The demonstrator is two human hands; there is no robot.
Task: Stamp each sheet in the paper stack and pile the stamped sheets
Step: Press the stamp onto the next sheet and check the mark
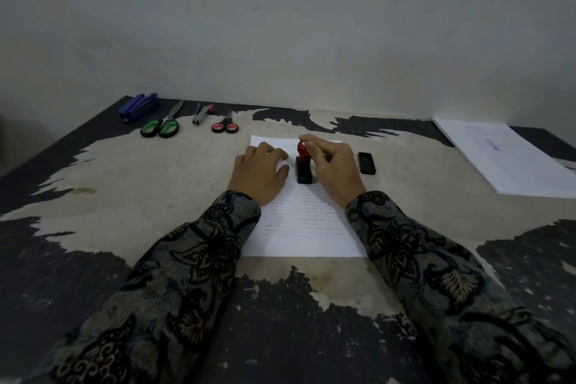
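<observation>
A printed white sheet (299,227) lies flat on the table in front of me. A stamp (303,165) with a red knob and black base stands upright on the sheet's upper half. My right hand (335,170) pinches the red knob from the right with curled fingers. My left hand (260,173) rests flat on the sheet just left of the stamp, fingers straight. A black ink pad (366,163) lies right of the sheet. A stack of white paper (505,156) sits at the far right of the table.
Along the table's back edge lie a blue stapler (139,107), green-handled scissors (162,125), a small metal stapler (202,114) and red-handled scissors (225,125). The worn table (140,184) meets a plain wall behind.
</observation>
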